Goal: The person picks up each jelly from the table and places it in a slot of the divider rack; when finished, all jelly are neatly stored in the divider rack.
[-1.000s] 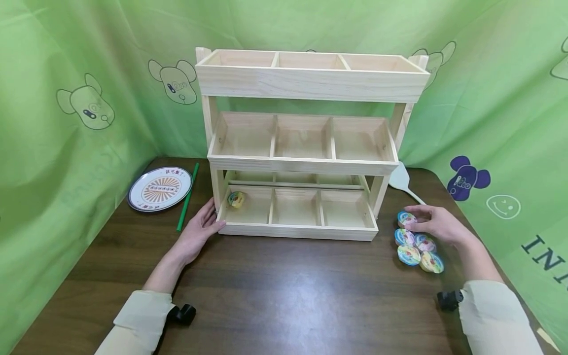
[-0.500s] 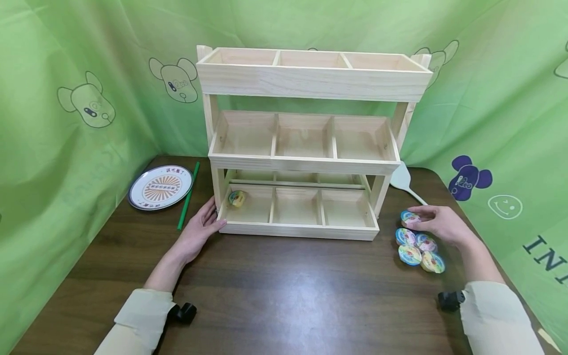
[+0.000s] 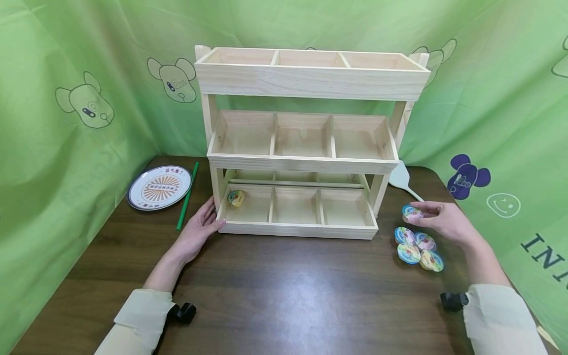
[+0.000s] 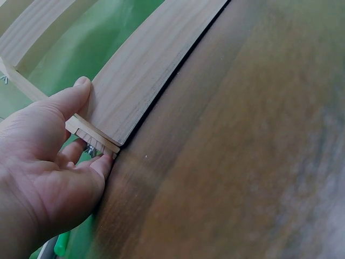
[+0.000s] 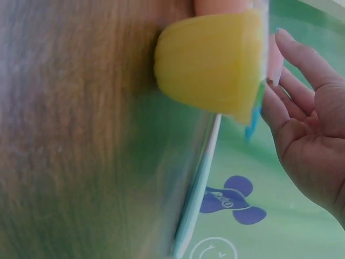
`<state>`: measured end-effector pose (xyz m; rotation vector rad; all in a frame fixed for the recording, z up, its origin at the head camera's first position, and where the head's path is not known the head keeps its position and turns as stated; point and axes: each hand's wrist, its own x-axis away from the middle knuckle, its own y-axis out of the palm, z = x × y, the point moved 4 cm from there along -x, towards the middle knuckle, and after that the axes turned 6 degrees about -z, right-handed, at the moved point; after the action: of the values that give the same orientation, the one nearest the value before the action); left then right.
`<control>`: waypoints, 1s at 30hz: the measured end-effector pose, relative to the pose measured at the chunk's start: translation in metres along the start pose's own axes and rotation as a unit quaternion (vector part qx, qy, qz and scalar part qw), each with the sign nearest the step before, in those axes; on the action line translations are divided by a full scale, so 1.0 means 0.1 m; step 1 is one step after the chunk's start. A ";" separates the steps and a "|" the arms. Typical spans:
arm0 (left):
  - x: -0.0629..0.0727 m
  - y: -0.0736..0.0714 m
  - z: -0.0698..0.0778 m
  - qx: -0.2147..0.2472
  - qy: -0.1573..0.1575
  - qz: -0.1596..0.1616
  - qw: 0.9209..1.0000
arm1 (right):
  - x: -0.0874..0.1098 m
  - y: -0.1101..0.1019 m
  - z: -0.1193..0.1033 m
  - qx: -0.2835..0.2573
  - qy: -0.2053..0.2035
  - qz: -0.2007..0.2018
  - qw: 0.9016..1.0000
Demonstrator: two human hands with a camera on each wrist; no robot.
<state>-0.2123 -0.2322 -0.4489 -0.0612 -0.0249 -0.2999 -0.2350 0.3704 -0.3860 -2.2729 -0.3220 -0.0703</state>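
Observation:
In the head view a three-tier wooden shelf [image 3: 301, 85] stands at the back, each tier split into three compartments. A yellow jelly cup [image 3: 235, 198] lies in the bottom tier's left compartment. My left hand [image 3: 197, 231] grips that tier's front left corner, thumb [image 4: 80, 94] on the front board and fingers around the side. On the right, my right hand [image 3: 443, 222] pinches a jelly cup [image 3: 410, 212] with a blue-rimmed lid. Just nearer lie several more jelly cups [image 3: 408, 254]; a yellow cup [image 5: 210, 62] fills the foreground of the right wrist view, partly hiding the held one.
A white plate [image 3: 160, 188] and a green stick [image 3: 188, 197] lie left of the shelf. A white spatula [image 3: 400, 177] lies by its right leg, its handle reaching toward my right hand. Green printed cloth [image 3: 310, 24] encloses the brown table [image 3: 284, 291].
My right hand has picked the farthest jelly cup away from the others and moved slightly up and outward with it. The left hand stays on the shelf corner.

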 end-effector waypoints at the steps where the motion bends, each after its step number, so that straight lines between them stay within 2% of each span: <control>1: 0.00 0.00 0.00 0.000 0.000 0.000 1.000 | 0.01 0.00 -0.02 0.002 -0.001 0.000 1.000; 13: 0.01 -0.01 -0.01 0.002 -0.002 0.004 1.000 | 0.09 -0.03 -0.38 -0.010 -0.037 0.005 0.999; 21: 0.00 -0.02 0.00 -0.002 -0.007 0.004 1.000 | 0.14 0.00 -0.67 -0.002 -0.064 -0.010 0.998; 30: 0.00 -0.01 0.01 0.000 -0.006 0.004 1.000 | 0.13 0.12 -0.90 -0.006 -0.081 -0.034 0.996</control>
<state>-0.2121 -0.2330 -0.4482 -0.0622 -0.0366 -0.2912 -0.2146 0.2984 -0.3333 -2.2850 -0.4845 0.0771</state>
